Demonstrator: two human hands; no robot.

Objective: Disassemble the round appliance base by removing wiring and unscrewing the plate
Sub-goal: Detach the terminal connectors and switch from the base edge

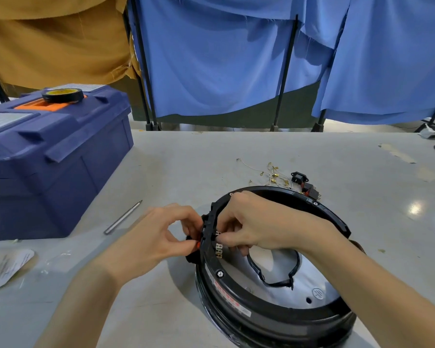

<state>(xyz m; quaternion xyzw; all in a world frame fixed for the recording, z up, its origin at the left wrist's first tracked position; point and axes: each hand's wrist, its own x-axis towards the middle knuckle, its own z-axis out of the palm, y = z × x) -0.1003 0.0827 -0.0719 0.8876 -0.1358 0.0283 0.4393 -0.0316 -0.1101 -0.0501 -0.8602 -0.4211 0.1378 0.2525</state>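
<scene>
Grey worktable (236, 151), wide, matte. Big dark-blue plastic toolbox (48, 172) on its left side, black tape roll (62, 94) on the lid.

Round black plastic appliance base (261, 315) lies on the table at near right, open side up, left rim tilted up under the hands. Silver metal plate (312, 280) sits inside it w/ a loose black strap loop (274, 275) lying across it. Plate not yet off.

Left hand (158, 237): outside the rim, thumb + fingers pinching a small black-and-orange switch part (195, 244) set in the rim wall. Right hand (256, 222): draped over the rim from inside, fingers curled, tips pinching at the brass terminal tabs (219, 248) behind that part.

Handling, my read: base is a stiff shell, prob. light to moderate weight, glossy so slippery on the outer wall. Best hold = over the rim edge, as the right hand has it. Tabs thin, bendable; grip low, pull straight. Switch part likely clip-held, so squeeze, don't lever.

Beyond the base, apart from it: loose white wires w/ brass lugs (274, 174), beside them a black socket (298, 177). Slim silver metal rod tool (123, 217) lies left of the hands, near the toolbox. Hex screw (220, 274) in place on the rim ring.
</scene>
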